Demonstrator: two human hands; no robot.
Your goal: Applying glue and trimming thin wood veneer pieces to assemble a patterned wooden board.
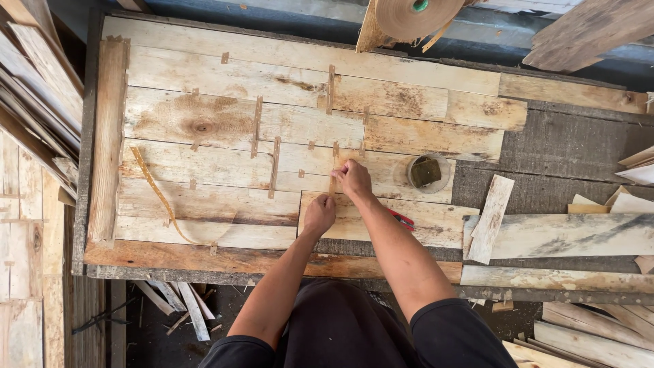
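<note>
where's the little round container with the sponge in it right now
In the head view, the round container sits on the veneer sheets, just right of the right hand, above the red tool.

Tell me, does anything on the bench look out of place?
A loose strip of brown tape trails crooked across the joined veneer sheets, left of both hands. Offcuts lie scattered at the right.

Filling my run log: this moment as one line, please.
left hand pressing veneer sheet | right hand pinching tape strip at seam | jar right of hands | tape roll above
</note>
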